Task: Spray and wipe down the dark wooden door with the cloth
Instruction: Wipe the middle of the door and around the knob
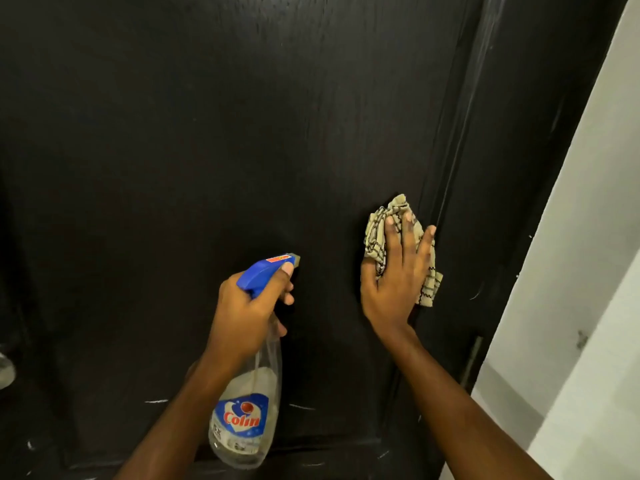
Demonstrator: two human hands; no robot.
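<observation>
**A:** what are the 2 hands doing?

**B:** right hand [394,271] is flat with fingers spread, pressing 1 beige checked cloth [375,230] onto the dark door [207,133], near its right edge. Left hand [249,313] grips the neck of 1 spray bottle [242,410], blue nozzle aimed at the door.

**A:** can you read the label?

**B:** yep, "Colin", red letters on blue.

Both forearms [460,393], left hand [249,306] and right hand [391,282] are bare, nails short.
</observation>
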